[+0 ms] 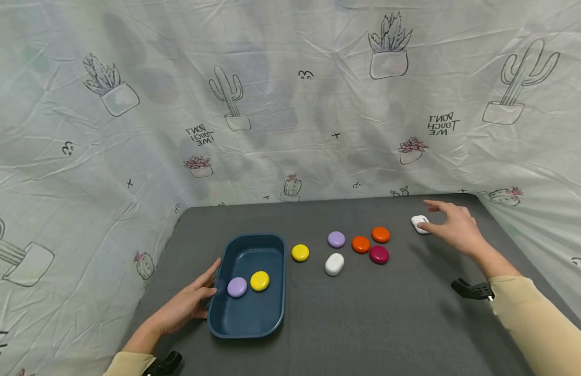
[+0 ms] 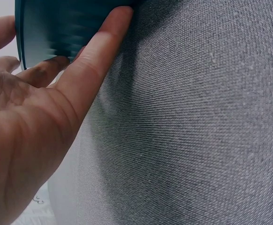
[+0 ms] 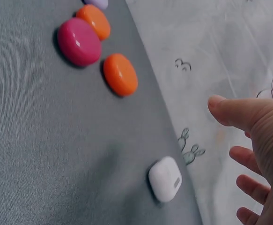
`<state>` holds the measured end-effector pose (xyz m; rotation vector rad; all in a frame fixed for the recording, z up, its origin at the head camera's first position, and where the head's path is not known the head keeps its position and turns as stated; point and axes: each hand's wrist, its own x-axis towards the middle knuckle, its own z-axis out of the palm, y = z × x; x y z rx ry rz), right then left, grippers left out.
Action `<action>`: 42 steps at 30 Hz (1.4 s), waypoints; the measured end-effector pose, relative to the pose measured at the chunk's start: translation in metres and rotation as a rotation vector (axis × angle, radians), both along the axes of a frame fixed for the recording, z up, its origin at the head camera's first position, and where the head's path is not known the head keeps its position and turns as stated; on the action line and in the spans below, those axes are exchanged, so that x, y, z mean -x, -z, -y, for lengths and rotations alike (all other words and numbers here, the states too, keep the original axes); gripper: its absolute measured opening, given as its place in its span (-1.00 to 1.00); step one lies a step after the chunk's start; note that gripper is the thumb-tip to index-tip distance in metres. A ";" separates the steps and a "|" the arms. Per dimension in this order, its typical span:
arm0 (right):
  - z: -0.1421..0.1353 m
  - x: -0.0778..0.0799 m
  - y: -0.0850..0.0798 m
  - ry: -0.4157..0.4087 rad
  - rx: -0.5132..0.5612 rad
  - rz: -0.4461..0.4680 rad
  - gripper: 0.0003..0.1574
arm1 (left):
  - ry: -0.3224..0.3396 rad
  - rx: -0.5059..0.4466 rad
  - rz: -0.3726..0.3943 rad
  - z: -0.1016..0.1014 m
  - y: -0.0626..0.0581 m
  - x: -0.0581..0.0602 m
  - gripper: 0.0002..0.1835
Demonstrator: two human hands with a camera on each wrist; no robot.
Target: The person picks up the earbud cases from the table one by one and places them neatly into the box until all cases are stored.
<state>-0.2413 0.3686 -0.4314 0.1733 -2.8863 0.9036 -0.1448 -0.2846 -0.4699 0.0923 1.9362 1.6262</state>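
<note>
My left hand [image 1: 187, 303] rests its extended fingers against the left outer wall of a dark blue rectangular tray [image 1: 247, 322]. Inside the tray lie a lilac glossy disc [image 1: 236, 287] and a yellow one [image 1: 259, 281]. In the left wrist view, the thumb [image 2: 96, 58] stretches along the tray's outer side [image 2: 56, 23]. My right hand [image 1: 455, 227], thumb and fingers spread, hovers beside a white rounded case [image 1: 418, 223] at the far right of the table. The right wrist view shows a small grey mark on this case [image 3: 164, 179], with nothing between the fingers.
Right of the tray lie a yellow disc [image 1: 300, 253], a lilac disc [image 1: 336, 239], a white oval piece [image 1: 335, 265], two orange discs [image 1: 361, 244] and a crimson disc [image 1: 379, 255]. A cactus-printed cloth [image 1: 290, 104] hangs behind the grey table [image 1: 356, 324].
</note>
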 end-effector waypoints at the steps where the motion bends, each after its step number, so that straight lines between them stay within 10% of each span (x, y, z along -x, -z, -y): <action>1: -0.002 0.000 0.002 0.013 -0.003 0.006 -0.07 | 0.000 -0.002 -0.001 0.000 0.000 0.000 -0.24; 42: -0.004 0.012 0.061 0.256 -0.071 0.169 0.12 | 0.003 -0.002 -0.016 0.003 0.008 0.000 -0.25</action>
